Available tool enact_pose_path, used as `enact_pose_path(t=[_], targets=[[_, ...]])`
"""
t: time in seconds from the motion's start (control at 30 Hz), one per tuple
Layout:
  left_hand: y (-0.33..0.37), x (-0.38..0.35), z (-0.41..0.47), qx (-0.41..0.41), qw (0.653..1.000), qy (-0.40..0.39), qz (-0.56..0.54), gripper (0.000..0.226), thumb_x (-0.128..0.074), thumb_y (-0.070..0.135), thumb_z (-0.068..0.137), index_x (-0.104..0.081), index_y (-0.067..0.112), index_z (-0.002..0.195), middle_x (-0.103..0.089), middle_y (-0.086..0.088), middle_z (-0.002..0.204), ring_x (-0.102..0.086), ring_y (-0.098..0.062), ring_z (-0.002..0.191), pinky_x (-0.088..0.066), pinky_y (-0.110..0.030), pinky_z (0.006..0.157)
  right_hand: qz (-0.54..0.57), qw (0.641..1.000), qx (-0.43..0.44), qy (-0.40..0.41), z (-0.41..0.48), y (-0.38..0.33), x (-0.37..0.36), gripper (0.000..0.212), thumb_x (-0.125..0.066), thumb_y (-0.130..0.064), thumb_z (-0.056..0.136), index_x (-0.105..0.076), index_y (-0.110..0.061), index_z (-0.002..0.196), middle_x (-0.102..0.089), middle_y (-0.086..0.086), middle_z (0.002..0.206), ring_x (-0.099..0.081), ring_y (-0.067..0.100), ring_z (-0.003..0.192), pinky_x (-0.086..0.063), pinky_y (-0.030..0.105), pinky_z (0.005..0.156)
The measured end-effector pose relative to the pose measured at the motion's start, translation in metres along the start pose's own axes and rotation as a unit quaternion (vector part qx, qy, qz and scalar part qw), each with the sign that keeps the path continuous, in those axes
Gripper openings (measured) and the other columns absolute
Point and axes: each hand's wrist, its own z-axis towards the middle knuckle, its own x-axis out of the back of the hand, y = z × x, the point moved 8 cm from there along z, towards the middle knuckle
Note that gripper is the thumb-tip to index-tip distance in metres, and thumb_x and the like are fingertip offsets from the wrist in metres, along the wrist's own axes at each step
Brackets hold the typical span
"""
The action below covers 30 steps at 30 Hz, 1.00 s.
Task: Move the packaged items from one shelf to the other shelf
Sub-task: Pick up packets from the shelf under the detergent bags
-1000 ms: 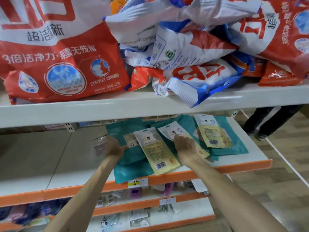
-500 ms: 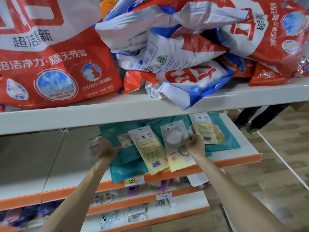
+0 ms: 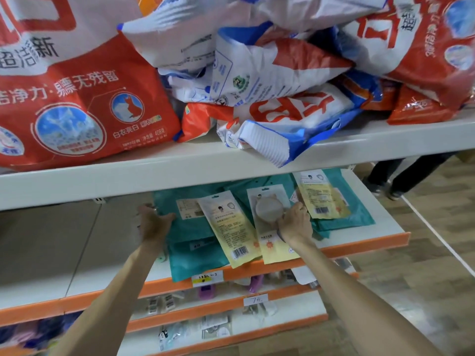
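- My right hand pinches the right edge of the middle yellow packet, the one with a round pale window. My fingers are curled round it.
- My left hand lies at the left edge of the teal packets, with the thumb across the top one. I cannot tell whether the fingers grip it.
- I count three yellow packets on the orange-edged shelf.
- The left yellow packet overhangs the front edge with its barcode end.
- The middle one lies just beside it.
- The right yellow packet sits farther back, to the right.
- The teal packets lie under the yellow ones and overlap. I make out at least three, but their hidden edges keep me from an exact count.
- The white shelf above carries a pile of red, white and blue detergent bags, too tangled to count.
- At least two lower shelves show beneath, holding small blurred goods.
- There are two price tags, one yellow-marked and one handwritten.
- Two dark trouser legs stand on the wooden floor at the right.
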Motion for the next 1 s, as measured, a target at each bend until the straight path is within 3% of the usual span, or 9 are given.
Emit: enact_pose_path(t=[0.07,0.2,0.33,0.43,0.6,0.7,0.8,0.9,1.0], targets=[[0.015,0.017,0.016,-0.054,0.998,0.031,0.016,0.06,-0.071,0.028,0.061,-0.052,0.018,0.117,-0.066,-0.005,0.108,-0.069,-0.026,0.094,-0.06,-0.043,0.072,-0.002,1.0,0.002,-0.007,-0.001,-0.001,0.002,0.046,-0.05,-0.016,0.094,-0.035,0.001,0.134,-0.049,0.019,0.128,-0.049,0.035,0.116,-0.045,0.043,0.091],[0.1,0.042,-0.037,-0.166,0.976,0.092,0.11,0.021,-0.064,0.004,0.08,-0.065,0.01,0.1,-0.07,-0.017,0.102,-0.065,-0.033,0.096,-0.054,-0.043,0.084,-0.008,1.0,0.002,-0.02,-0.005,-0.004,0.006,0.051,-0.055,-0.017,0.093,-0.034,0.001,0.136,-0.047,0.019,0.131,-0.047,0.035,0.12,-0.044,0.043,0.093],[0.139,0.016,-0.076,-0.287,0.909,0.106,0.283,0.015,-0.059,0.002,0.082,-0.066,0.0,0.095,-0.067,-0.027,0.094,-0.062,-0.043,0.088,-0.049,-0.045,0.072,-0.007,1.0,-0.002,-0.021,-0.008,-0.006,0.01,0.051,-0.057,-0.017,0.092,-0.035,0.0,0.136,-0.046,0.019,0.132,-0.047,0.035,0.119,-0.044,0.042,0.091],[0.129,-0.027,-0.084,-0.291,0.882,0.064,0.364,0.026,-0.056,0.0,0.085,-0.058,0.003,0.111,-0.062,-0.023,0.11,-0.059,-0.042,0.101,-0.051,-0.051,0.075,-0.015,1.0,0.011,-0.023,-0.008,-0.011,0.012,0.052,-0.059,-0.019,0.092,-0.036,0.001,0.134,-0.047,0.019,0.131,-0.047,0.033,0.118,-0.044,0.04,0.092],[0.081,-0.102,-0.098,-0.221,0.877,-0.057,0.422,0.048,-0.05,0.007,0.093,-0.03,0.002,0.136,-0.043,-0.013,0.134,-0.047,-0.029,0.122,-0.049,-0.039,0.092,-0.013,1.0,0.02,-0.02,-0.004,-0.013,0.015,0.054,-0.064,-0.021,0.09,-0.036,-0.001,0.132,-0.047,0.018,0.13,-0.047,0.032,0.119,-0.044,0.04,0.091],[0.059,-0.129,-0.106,-0.21,0.847,-0.094,0.479,0.054,-0.053,0.011,0.095,-0.026,0.002,0.141,-0.044,-0.012,0.131,-0.053,-0.028,0.117,-0.051,-0.035,0.089,-0.007,0.999,0.019,-0.024,0.0,-0.008,0.013,0.056,-0.066,-0.02,0.09,-0.037,-0.001,0.134,-0.047,0.017,0.133,-0.046,0.033,0.122,-0.043,0.04,0.094],[0.045,-0.14,-0.102,-0.168,0.876,-0.176,0.417,0.055,-0.056,0.028,0.095,-0.031,0.004,0.137,-0.045,-0.012,0.129,-0.058,-0.031,0.109,-0.053,-0.038,0.084,0.006,1.0,0.019,-0.023,0.005,-0.005,0.01,0.052,-0.065,-0.018,0.089,-0.039,-0.002,0.13,-0.049,0.016,0.13,-0.048,0.032,0.119,-0.043,0.04,0.092],[0.044,-0.115,-0.068,-0.143,0.908,-0.154,0.364,0.054,-0.056,0.043,0.092,-0.047,0.005,0.129,-0.051,-0.011,0.129,-0.057,-0.03,0.11,-0.05,-0.04,0.089,0.009,0.999,0.022,-0.027,0.011,-0.003,0.007,0.051,-0.065,-0.026,0.089,-0.041,-0.002,0.127,-0.051,0.017,0.127,-0.049,0.033,0.117,-0.045,0.04,0.091],[0.027,-0.078,-0.027,-0.101,0.902,-0.104,0.406,0.066,-0.055,0.051,0.089,-0.045,0.003,0.133,-0.047,-0.022,0.135,-0.046,-0.038,0.121,-0.042,-0.047,0.1,0.025,0.999,0.008,-0.028,0.016,-0.001,0.006,0.059,-0.066,-0.042,0.089,-0.043,-0.003,0.127,-0.054,0.015,0.124,-0.051,0.033,0.116,-0.045,0.04,0.085]])
